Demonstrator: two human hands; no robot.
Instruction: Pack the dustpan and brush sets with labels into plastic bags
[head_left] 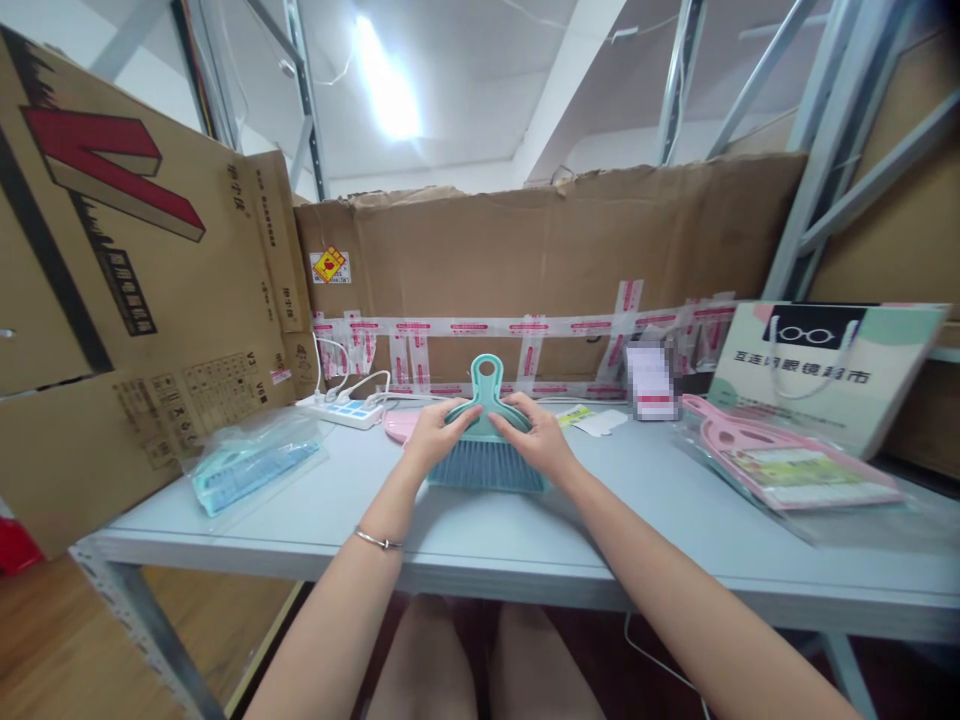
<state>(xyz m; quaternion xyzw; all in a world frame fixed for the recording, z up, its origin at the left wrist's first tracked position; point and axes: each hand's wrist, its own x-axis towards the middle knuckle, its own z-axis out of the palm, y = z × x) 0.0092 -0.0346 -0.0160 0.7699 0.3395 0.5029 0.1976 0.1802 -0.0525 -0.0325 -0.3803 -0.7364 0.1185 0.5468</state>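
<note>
A teal hand brush (488,425) with blue-grey bristles stands upright over the middle of the table, its looped handle pointing up and bristles down. My left hand (437,436) grips its left side, thumb across the front. On the opposite side my right hand (541,440) holds it the same way, with the fingers behind partly hidden. Behind my left hand, part of a pink dustpan-like piece (397,426) lies on the table.
A bagged teal brush (251,470) lies at left, near a white power strip (345,410). Bagged pink dustpans (802,462) lie at right before a paper bag (817,375). Cardboard (480,260) walls the back of the table (360,515). A blurred phone-like object (651,382) stands there.
</note>
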